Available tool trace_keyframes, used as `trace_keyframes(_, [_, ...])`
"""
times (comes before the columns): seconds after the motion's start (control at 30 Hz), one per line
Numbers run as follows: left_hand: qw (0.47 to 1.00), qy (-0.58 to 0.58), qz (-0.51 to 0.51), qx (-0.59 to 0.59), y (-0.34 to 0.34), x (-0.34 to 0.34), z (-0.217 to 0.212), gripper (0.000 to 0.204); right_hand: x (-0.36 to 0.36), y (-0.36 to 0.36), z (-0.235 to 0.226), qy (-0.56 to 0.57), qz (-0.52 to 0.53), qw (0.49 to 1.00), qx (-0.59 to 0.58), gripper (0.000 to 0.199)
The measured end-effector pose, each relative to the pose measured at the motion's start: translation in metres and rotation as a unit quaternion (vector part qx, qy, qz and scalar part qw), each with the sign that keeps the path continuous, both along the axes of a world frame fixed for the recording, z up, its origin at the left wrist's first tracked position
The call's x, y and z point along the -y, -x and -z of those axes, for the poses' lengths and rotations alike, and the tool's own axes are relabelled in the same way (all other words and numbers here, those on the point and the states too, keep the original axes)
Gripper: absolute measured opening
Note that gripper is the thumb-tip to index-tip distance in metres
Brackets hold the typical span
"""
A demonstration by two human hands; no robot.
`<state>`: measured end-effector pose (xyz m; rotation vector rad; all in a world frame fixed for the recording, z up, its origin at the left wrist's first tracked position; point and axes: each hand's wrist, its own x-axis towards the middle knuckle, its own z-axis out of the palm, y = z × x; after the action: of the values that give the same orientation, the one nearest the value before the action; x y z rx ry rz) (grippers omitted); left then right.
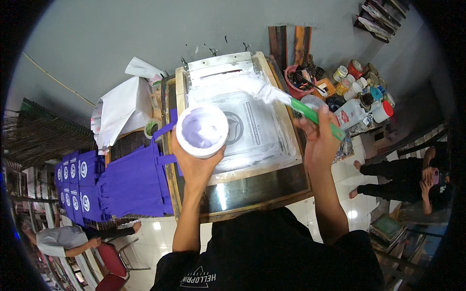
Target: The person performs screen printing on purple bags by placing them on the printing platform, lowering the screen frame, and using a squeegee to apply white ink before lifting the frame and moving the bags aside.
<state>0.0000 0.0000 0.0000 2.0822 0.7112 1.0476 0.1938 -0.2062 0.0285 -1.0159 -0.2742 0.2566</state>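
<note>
My left hand (198,167) is wrapped round a white tub (204,151), its mouth facing up. Thick white ink or paste coats the inside of the tub. In my right hand (320,140) is a green-handled tool (307,110), held up at a slant. White paste covers its far end, so the shape of that end is hidden. Both hands are above a silk-screen (262,145) in a wooden frame (287,127). White smears lie along the mesh, and a round leaf-like design with lettering shows on it. The tub hides part of the screen's left side.
Purple bags (136,184) lie to the left, some with white prints (83,169). Jars and bottles (352,114) crowd the right side, beside a red basin (295,87). White paper (127,104) stands back left. One person (63,240) is at lower left, another (427,182) at right.
</note>
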Motion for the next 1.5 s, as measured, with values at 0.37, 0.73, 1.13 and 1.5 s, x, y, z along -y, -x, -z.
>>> trace_keyframes(0.37, [0.983, 0.058, -0.161, 0.066, 0.074, -0.014, -0.011, 0.125, -0.166, 0.022, 0.113, 0.381, -0.071, 0.743, 0.546, 0.027])
trace_keyframes(0.73, [0.981, 0.049, -0.162, 0.099, 0.101, -0.02, -0.018, 0.127, -0.159, 0.044, 0.072, 0.346, -0.283, 0.668, 0.595, 0.015])
trace_keyframes(1.13, [0.995, 0.034, -0.082, 0.034, 0.064, -0.005, -0.023, 0.116, -0.046, -0.046, 0.07, 0.157, -0.044, 0.981, -0.105, 0.022])
trace_keyframes(1.5, [0.966, -0.019, 0.257, -0.028, -0.085, 0.08, -0.037, 0.108, 0.125, -0.059, -0.126, 0.092, -0.008, 0.988, 0.122, 0.023])
